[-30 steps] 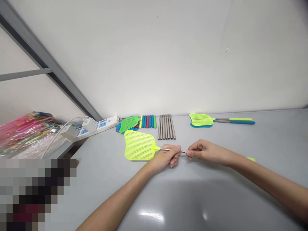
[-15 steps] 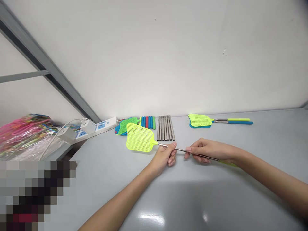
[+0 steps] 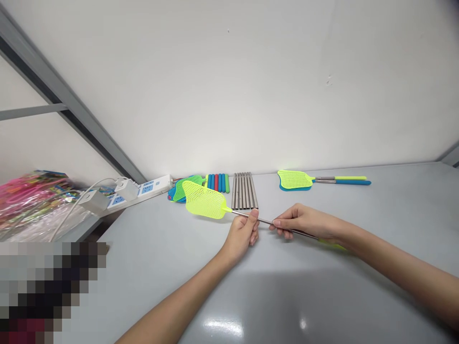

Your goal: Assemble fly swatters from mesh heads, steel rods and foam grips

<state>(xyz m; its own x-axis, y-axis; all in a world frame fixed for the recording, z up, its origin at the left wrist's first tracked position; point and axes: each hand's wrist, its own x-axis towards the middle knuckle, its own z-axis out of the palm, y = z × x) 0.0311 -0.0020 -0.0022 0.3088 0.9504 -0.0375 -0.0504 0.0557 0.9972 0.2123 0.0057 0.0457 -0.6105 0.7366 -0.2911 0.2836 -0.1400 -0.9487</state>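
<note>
A yellow fly swatter (image 3: 206, 200) with a thin metal rod is held across the front of me, above the table. My left hand (image 3: 244, 230) is closed around the rod near the swatter's head, thumb on top. Further right, my right hand (image 3: 299, 222) pinches the same rod between thumb and fingers. The yellow handle end shows partly under my right wrist. Beyond my left hand lies a row of metal tubes (image 3: 245, 191). Left of them are several coloured grips (image 3: 219, 183) in blue, red and green.
Loose green swatter heads (image 3: 190, 186) lie beside a white power strip (image 3: 154, 186) with plugged-in adapters. A yellow swatter (image 3: 296, 179) rests on a blue one at the back right. Plastic-wrapped packs (image 3: 32, 203) sit at the left. A wall (image 3: 229, 95) rises behind the grey table (image 3: 394, 215).
The swatter's head has tilted a little. Both hands keep their hold on the rod, with the right hand's fingers slightly shifted. The whole view has moved slightly.
</note>
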